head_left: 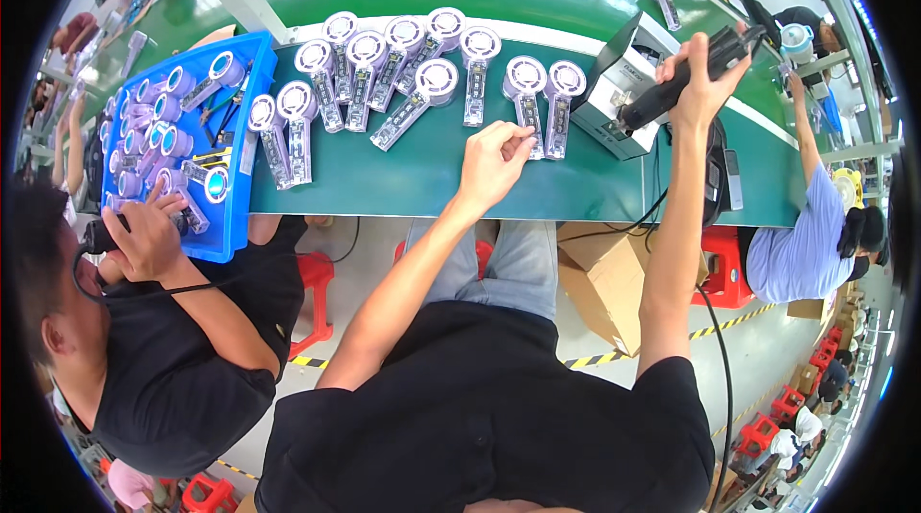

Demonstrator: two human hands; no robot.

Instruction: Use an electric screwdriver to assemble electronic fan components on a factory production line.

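Both bare forearms rise from the lower edge, out of short black sleeves, and spread apart as they reach forward; the left arm slants up from the shoulder with the elbow slightly bent, the wrist nearly straight; the left hand (494,160) is turned knuckles-up, its fingers curled loosely inward and bunched, the fingertips pointing forward and to the right, the thumb tucked beneath them; the right arm runs almost straight and steeper, stretched well farther forward than the left; the right hand (700,81) is raised, the wrist cocked back, fingers wrapped in a closed grip with the thumb lifted along the near side.
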